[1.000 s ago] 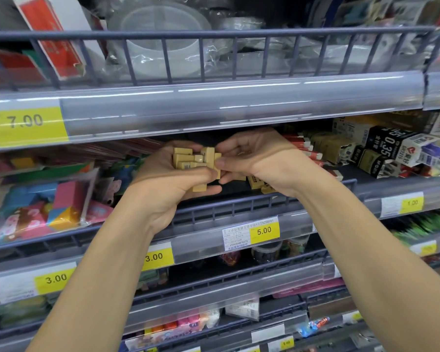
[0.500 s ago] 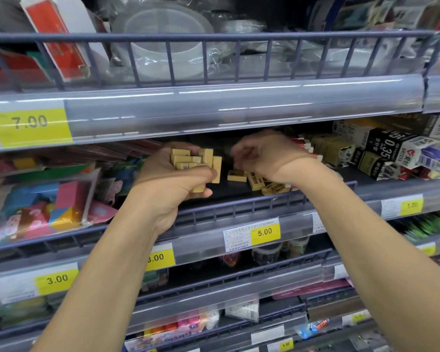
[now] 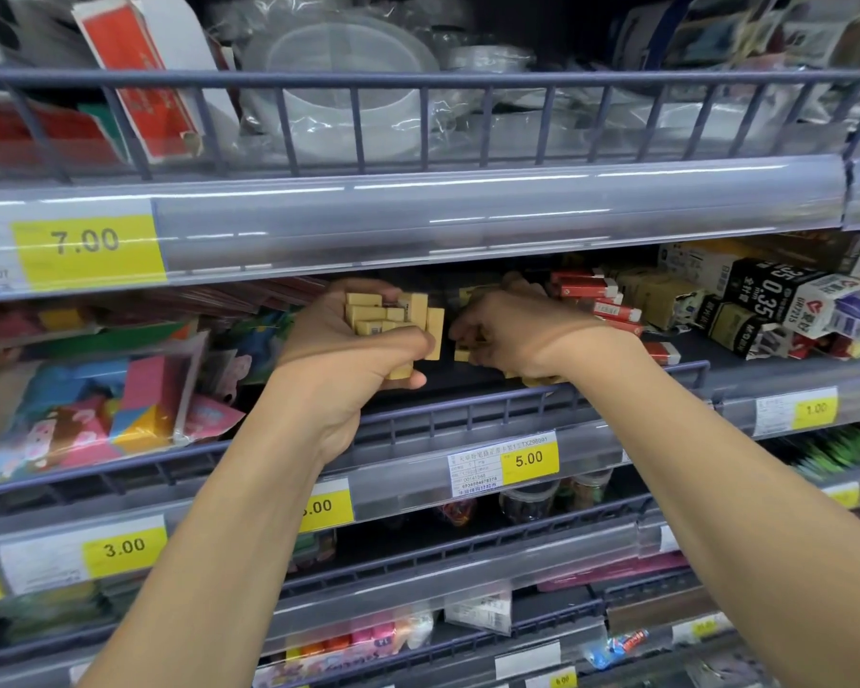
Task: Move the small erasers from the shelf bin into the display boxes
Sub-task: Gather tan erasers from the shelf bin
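At the shelf point(image 3: 467, 384), left hand point(image 3: 353, 350) grips erasers point(image 3: 393, 315).

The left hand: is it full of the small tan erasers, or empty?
Full. The left hand grips a heaped bunch of small tan block erasers, several sticking out above its fingers.

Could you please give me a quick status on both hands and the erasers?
Left hand grips a stack of tan erasers. Right hand, fingers curled, picks loose erasers off the shelf. Nothing blocking.
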Demonstrator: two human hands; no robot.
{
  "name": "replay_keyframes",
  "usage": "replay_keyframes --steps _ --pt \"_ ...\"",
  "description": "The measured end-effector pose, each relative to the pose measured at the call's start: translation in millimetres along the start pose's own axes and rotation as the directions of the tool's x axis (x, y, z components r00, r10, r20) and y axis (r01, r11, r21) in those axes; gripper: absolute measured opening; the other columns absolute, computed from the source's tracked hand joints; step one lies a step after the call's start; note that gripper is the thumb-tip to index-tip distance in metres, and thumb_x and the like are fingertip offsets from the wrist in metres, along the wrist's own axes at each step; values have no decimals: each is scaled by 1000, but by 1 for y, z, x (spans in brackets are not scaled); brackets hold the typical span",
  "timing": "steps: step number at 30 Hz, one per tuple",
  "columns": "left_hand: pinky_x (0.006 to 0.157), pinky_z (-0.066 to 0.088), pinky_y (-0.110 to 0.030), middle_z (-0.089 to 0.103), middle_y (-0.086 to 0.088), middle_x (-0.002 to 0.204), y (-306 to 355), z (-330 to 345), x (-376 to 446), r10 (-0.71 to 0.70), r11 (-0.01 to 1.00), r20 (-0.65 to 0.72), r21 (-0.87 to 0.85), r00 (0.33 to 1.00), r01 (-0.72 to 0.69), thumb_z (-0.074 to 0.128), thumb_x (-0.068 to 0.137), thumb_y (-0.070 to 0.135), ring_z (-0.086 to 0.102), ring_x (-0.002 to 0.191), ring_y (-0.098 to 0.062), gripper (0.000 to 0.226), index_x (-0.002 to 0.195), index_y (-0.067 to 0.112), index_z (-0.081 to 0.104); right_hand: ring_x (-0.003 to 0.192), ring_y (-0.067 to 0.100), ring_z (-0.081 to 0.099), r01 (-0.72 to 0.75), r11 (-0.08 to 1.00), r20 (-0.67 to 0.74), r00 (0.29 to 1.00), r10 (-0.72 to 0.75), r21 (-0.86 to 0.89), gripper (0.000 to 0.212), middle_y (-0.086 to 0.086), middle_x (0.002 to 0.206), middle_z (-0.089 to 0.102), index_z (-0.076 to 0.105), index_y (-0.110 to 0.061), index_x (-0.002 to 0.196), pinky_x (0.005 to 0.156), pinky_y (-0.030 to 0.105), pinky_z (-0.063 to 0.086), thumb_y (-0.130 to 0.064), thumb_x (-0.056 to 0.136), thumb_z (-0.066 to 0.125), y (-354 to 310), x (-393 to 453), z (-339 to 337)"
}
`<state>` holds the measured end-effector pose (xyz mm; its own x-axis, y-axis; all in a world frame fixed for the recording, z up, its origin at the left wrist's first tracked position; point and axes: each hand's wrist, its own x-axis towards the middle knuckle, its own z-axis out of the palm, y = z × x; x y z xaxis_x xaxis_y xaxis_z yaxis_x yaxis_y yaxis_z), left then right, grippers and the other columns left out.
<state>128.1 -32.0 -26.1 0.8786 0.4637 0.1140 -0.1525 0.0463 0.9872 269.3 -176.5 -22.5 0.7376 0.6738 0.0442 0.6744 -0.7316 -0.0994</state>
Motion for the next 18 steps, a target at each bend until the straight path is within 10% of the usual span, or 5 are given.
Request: replay_keyframes --steps 4,11,15,18 --pt "54 58 -24 75 -5 94 0 1 -1 19 1000 -6 -3 1000 -19 79 75 -13 77 80 -15 39 95 19 68 131 34 35 -21 1000 43 999 22 -6 45 5 137 50 56 -45 133 105 49 40 -37 89 65 -1 1 2" --pt "54 58 -23 76 4 79 -2 -2 0 52 998 -11 -21 999 -53 79 76 -12 76 74 -11 39 97 19 69 95 10 64 115 888 -290 957 21 445 39 -18 98 63 64 -38 113 69 6 43 -20 80 73 -5 -16 0" --pt "55 58 -24 77 5 79 -2 -4 -2 69 997 0 -44 998 -69 80 77 -10 77 79 -15 39 98 20 68 89 13 67 203 735 -355 933 55 647 33 -12 93 66 62 -36 101 80 27 56 -11 83 73 -7 -28 -2" --pt "57 58 -25 78 -11 98 -3 -6 -11 109 991 18 -77 994 -108 81 78 -9 78 92 -28 40 100 20 66 79 0 65 250 675 -407 910 81 694 33 -15 91 64 61 -36 102 69 15 51 -10 87 72 -9 -45 -3"
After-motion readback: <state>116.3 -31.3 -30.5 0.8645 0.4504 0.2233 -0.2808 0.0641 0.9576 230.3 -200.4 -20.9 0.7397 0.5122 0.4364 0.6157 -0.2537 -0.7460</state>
